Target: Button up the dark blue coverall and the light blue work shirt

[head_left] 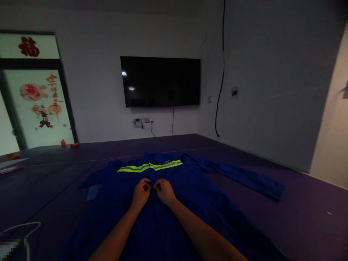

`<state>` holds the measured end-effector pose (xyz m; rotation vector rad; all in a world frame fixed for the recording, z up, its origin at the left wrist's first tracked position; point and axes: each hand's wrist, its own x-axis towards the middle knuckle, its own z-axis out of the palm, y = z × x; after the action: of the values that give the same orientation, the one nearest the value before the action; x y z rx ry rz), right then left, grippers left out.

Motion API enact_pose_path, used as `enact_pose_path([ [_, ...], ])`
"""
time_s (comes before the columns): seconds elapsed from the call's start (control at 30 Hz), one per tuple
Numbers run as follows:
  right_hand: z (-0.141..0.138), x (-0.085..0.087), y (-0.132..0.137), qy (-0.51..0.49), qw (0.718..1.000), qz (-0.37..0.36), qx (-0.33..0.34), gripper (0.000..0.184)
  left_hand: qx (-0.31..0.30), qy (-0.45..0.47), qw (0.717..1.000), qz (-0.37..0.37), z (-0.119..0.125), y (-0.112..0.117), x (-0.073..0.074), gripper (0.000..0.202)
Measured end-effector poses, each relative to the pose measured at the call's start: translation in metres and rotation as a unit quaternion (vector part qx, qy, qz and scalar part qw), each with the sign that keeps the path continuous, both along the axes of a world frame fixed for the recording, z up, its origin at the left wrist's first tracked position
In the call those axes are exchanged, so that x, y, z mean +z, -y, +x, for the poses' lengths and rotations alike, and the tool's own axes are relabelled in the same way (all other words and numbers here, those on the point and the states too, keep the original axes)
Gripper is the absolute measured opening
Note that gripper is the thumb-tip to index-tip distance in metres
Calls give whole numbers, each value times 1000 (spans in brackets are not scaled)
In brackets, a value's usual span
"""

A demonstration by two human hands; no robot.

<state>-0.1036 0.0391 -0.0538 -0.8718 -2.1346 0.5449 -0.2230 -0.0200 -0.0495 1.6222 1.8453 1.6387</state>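
A blue work jacket (pixel 187 188) with yellow-green reflective strips (pixel 165 165) across the chest lies spread out, front side up. Its sleeve on the right stretches out over the purple surface; the one on the left looks folded, with a lighter blue patch beside it. My left hand (pixel 141 194) and my right hand (pixel 164 192) meet at the front opening, just below the strips. Both have their fingers closed in a pinch on the jacket's front edges. Whether a button or other fastener sits between the fingertips is too dark and small to tell.
Beneath the jacket is a broad purple surface (pixel 307 217). A white cable (pixel 34 223) lies at the lower left, near a blurred-out object. Small orange things (pixel 63 143) stand by the decorated glass door (pixel 40 105). A television (pixel 161 82) and a hanging black cable (pixel 223 69) are on the walls.
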Motion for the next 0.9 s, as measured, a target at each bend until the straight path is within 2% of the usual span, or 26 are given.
enact_pose_path([
  [0.37, -1, 0, -4, -50, 996, -77, 15, 11, -8, -7, 1000, 5, 1, 1, 1, 20],
  [0.63, -1, -2, -6, -64, 996, -63, 28, 14, -9, -58, 998, -13, 4, 4, 4, 10],
  [0.9, 0, -1, -5, -54, 998, -34, 25, 14, 1, -81, 997, -20, 1, 1, 2, 14],
])
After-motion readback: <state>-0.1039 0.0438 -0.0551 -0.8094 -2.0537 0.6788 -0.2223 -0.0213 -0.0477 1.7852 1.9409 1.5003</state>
